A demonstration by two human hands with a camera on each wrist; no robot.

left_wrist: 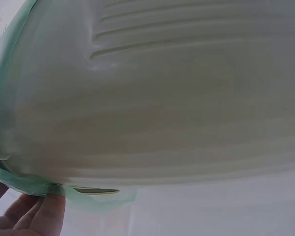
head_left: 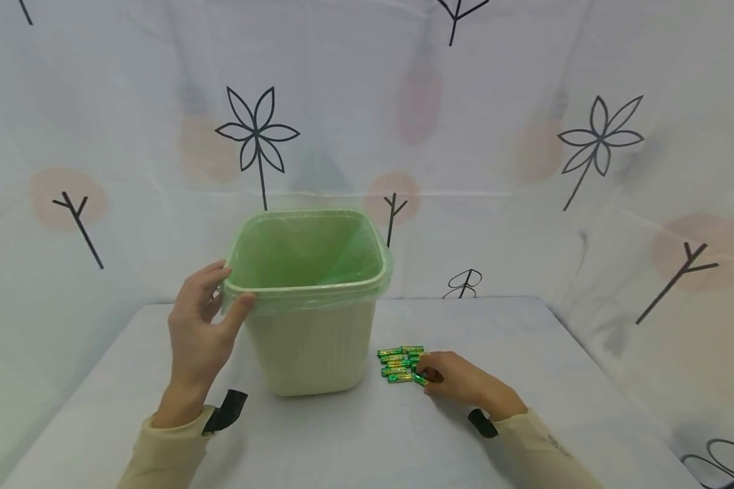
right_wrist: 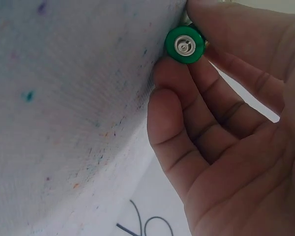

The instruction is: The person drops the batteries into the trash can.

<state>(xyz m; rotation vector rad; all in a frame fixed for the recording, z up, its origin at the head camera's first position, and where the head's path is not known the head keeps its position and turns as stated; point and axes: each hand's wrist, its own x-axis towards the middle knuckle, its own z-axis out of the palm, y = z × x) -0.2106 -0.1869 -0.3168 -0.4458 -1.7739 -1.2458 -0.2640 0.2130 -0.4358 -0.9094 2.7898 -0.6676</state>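
There it was: a green-wrapped cylindrical battery (right_wrist: 185,44), metal-tipped end facing my wrist, low over the white tabletop (head_left: 318,448), pinched between the thumb and fingertips of my right hand (head_left: 463,382). Light, I judged, though dense for its size; rigid, hardly fragile, and smooth enough to roll off, so mid-barrel was the place to hold it, thumb opposing fingers. Right beside it, more green-and-gold batteries (head_left: 397,363) lay close together on their sides, just right of a pale green plastic bin (head_left: 312,353). And over on the other side, my left hand (head_left: 203,333) gripped that bin by its upper left corner, thumb in front, where a thin, translucent green liner (head_left: 318,301) folded over the edge. Bin stiff and light, liner soft and easily torn, I reckoned. Behind everything hung a flower-printed cloth backdrop (head_left: 495,102).
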